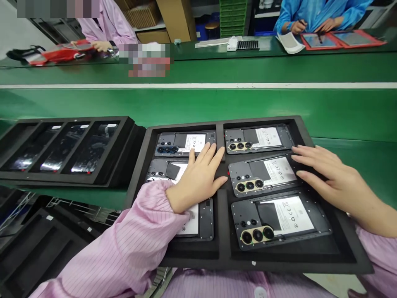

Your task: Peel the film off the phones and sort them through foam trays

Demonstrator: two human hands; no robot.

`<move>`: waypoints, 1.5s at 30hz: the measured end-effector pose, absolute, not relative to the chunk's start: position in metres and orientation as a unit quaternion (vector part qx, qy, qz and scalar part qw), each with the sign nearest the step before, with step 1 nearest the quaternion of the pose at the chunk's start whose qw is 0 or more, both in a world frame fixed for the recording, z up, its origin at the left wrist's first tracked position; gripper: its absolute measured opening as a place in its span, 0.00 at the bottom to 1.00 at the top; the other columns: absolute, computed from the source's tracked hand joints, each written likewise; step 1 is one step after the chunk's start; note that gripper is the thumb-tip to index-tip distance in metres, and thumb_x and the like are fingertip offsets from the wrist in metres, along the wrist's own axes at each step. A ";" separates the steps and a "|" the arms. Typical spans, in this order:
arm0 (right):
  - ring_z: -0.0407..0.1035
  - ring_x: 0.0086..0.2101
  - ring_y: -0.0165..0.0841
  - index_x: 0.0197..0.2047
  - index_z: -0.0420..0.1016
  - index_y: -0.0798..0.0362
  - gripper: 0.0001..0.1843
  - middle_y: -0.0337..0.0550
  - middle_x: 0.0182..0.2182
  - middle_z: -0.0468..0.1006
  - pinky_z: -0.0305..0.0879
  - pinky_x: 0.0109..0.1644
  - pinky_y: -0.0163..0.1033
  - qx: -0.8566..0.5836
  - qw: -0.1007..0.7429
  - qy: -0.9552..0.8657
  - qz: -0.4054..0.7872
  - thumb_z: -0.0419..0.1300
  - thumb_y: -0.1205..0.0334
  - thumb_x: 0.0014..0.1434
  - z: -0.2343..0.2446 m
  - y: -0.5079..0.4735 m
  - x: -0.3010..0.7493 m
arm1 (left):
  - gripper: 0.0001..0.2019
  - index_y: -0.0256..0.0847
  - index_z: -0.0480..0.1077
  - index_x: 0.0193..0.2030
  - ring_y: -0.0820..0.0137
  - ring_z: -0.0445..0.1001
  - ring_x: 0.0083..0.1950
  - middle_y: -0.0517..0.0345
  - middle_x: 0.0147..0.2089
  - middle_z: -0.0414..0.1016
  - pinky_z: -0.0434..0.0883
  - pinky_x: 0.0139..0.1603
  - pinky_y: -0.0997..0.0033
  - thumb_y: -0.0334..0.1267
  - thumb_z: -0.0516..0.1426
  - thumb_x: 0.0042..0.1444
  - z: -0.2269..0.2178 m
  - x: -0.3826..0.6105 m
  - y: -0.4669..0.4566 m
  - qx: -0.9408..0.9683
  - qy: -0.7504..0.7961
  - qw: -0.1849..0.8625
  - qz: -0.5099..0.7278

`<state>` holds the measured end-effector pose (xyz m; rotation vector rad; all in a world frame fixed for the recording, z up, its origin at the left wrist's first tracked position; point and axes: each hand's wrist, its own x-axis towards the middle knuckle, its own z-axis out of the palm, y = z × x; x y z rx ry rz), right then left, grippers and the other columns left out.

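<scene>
Long green bench in this one, with a co-worker in pink and a co-worker in blue on the far side. Up close there's a black foam tray with six opened-up phones in it, three per side. The person's left hand is spread over the left half, fingertips over the end of the top left phone. Right hand has its fingers loosely stretched out by the middle right phone; can't tell if either's actually pressing. Off left, another foam tray holds dark glossy panels.
</scene>
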<state>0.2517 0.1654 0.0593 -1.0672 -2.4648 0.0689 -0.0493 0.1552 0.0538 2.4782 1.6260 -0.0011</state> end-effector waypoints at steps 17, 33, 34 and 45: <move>0.62 0.53 0.45 0.48 0.69 0.45 0.15 0.40 0.51 0.71 0.71 0.47 0.57 -0.384 0.241 -0.886 0.099 0.45 0.64 0.65 0.050 0.170 0.251 | 0.12 0.34 0.64 0.48 0.48 0.59 0.63 0.37 0.56 0.68 0.56 0.58 0.31 0.27 0.48 0.58 0.057 -0.051 0.149 0.842 0.506 -0.015 0.188; 0.58 0.55 0.43 0.50 0.67 0.41 0.17 0.36 0.54 0.67 0.69 0.48 0.52 -0.381 0.213 -0.890 0.135 0.46 0.65 0.62 0.038 0.167 0.262 | 0.10 0.40 0.60 0.41 0.59 0.61 0.63 0.43 0.54 0.72 0.56 0.63 0.41 0.24 0.46 0.55 0.061 -0.055 0.153 0.839 0.500 0.120 0.179; 0.58 0.55 0.43 0.50 0.67 0.40 0.17 0.36 0.55 0.67 0.69 0.48 0.52 -0.381 0.212 -0.890 0.134 0.46 0.65 0.62 0.039 0.167 0.262 | 0.10 0.40 0.60 0.41 0.59 0.61 0.64 0.43 0.54 0.72 0.56 0.63 0.41 0.24 0.46 0.56 0.061 -0.055 0.153 0.839 0.500 0.119 0.178; 0.58 0.55 0.42 0.47 0.69 0.43 0.15 0.36 0.54 0.68 0.66 0.50 0.50 -0.385 0.230 -0.882 0.144 0.45 0.64 0.64 0.046 0.167 0.257 | 0.10 0.40 0.62 0.41 0.58 0.59 0.64 0.45 0.56 0.71 0.57 0.62 0.41 0.25 0.45 0.56 0.059 -0.054 0.152 0.844 0.501 0.109 0.160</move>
